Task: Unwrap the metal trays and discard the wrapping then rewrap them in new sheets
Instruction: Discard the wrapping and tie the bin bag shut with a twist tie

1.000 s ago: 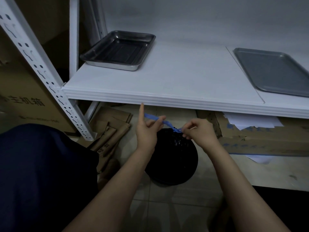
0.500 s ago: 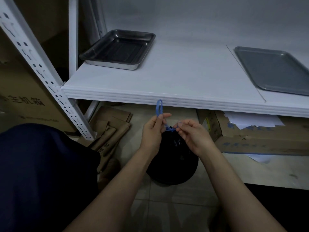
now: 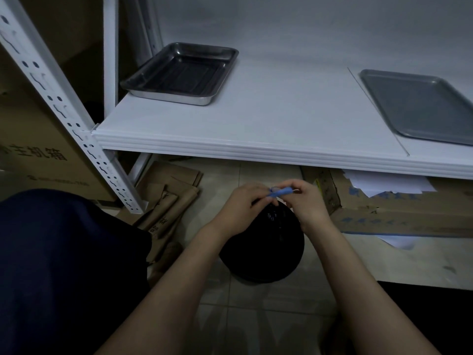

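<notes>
There is just one camera. It sits on the person's head and looks forward and down. The white shelf (image 3: 256, 129) fills the top, a little way off. The floor (image 3: 256, 316) lies below. The left hand (image 3: 240, 211) and right hand (image 3: 304, 203) are close, near the middle.

On the shelf (image 3: 281, 129) we find the left tray (image 3: 179, 73) at the back corner and the right tray (image 3: 419, 106) at the far side, well apart. Below the shelf's front edge a bag (image 3: 263, 247) sits on the floor. Above it our left hand (image 3: 240, 211) and right hand (image 3: 307, 203) meet, both pinching a strip (image 3: 280, 192). Folded cardboard (image 3: 166, 201) lies left of the bag, and a box (image 3: 399, 213) bearing papers (image 3: 389, 185) lies to its right
</notes>
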